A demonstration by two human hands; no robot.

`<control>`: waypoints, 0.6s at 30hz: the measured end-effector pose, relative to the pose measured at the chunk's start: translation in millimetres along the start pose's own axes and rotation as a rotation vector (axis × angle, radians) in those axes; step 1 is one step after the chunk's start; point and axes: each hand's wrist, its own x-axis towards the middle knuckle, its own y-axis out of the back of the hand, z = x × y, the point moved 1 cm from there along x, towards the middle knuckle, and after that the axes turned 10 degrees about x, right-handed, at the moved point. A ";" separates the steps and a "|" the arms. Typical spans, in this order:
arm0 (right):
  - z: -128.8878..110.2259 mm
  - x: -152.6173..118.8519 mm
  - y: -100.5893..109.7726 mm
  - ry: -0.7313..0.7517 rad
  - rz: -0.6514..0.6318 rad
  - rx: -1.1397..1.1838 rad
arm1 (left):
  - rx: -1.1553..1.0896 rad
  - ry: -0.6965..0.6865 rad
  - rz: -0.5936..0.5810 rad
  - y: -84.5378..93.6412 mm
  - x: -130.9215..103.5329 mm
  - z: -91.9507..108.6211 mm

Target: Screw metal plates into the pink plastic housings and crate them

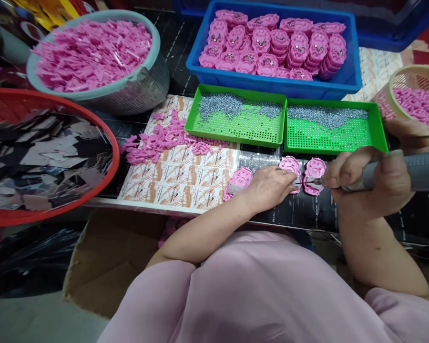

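Note:
My right hand (370, 178) is wrapped around a grey electric screwdriver (427, 169), held nearly level and pointing left. Its thin bit reaches the fingertips of my left hand (270, 186), over the middle pink plastic piece (290, 165). My left fingers are closed together on that piece and cover its lower left part; any screw at the tip is too small to make out. Another pink plastic piece (315, 170) lies to the right, under the bit. A third pink piece (242, 177) with a greyish plate lies left of my left hand, partly behind my wrist.
Two green trays (329, 148) of small screws stand beyond my hands. Behind them, a blue bin (271, 83) holds stacked pink pieces. A grey-green basket (143, 85), a red basket (109, 183) of flat plates and loose pink parts (157, 140) are at left; a cream basket (396, 90) is at right.

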 end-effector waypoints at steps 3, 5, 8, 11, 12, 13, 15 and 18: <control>1.1 0.0 -1.9 0.052 -0.010 0.041 | 0.024 -0.021 0.041 -0.8 0.1 0.0; 2.3 -0.3 -3.9 0.067 -0.006 0.046 | 0.039 -0.030 0.061 -0.5 -0.3 -0.1; 2.5 0.1 -6.5 0.090 -0.023 0.045 | 0.047 -0.033 0.076 0.0 -0.6 0.1; 1.9 0.8 -8.1 0.099 -0.043 0.023 | 0.048 -0.037 0.074 -0.9 -0.5 0.5; 2.2 0.9 -8.5 0.100 -0.047 0.022 | 0.049 -0.038 0.074 -1.4 -0.4 0.6; 2.8 0.9 -9.1 0.104 -0.058 0.028 | 0.049 -0.039 0.074 -2.0 -0.4 0.7; 4.5 0.4 -10.4 0.119 -0.089 0.051 | 0.051 -0.036 0.073 -2.7 -0.3 0.5; 6.4 -0.8 -11.6 0.138 -0.106 0.050 | 0.049 -0.039 0.063 -1.6 -1.1 0.1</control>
